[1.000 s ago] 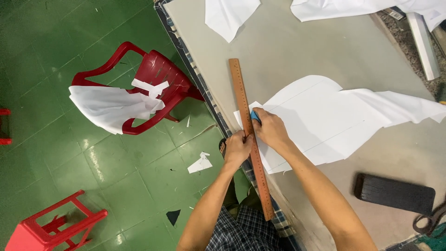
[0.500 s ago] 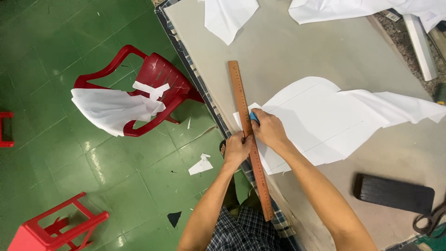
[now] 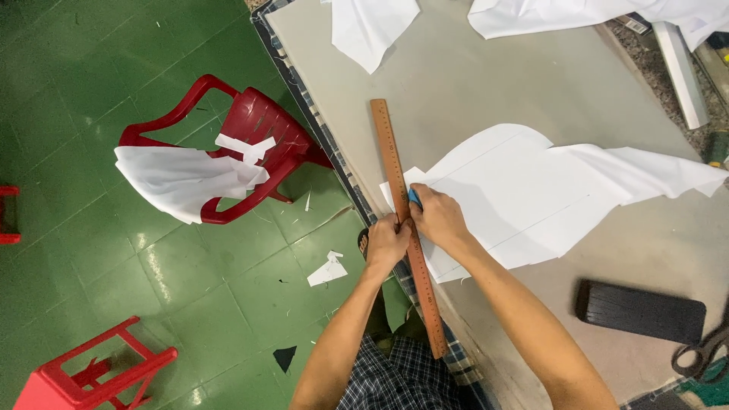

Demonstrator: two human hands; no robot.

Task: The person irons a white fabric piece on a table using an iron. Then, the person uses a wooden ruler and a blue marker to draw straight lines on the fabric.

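A grey cloth-covered table [image 3: 531, 83] is carrying white cut fabric pieces [image 3: 531, 190], a long wooden ruler [image 3: 399, 205], a black rectangular block [image 3: 640, 311] and scissors [image 3: 702, 351].

Bare forearms, no sleeves; dark checked shorts [image 3: 395, 380]

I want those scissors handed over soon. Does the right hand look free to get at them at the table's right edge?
Probably, once freed: the right hand holds blue chalk against the wooden ruler. Toward the scissors lies only bare table and a black block, low and passable.

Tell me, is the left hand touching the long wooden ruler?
Touching. The head view shows the left hand pressed flat on the wooden ruler, no gap.
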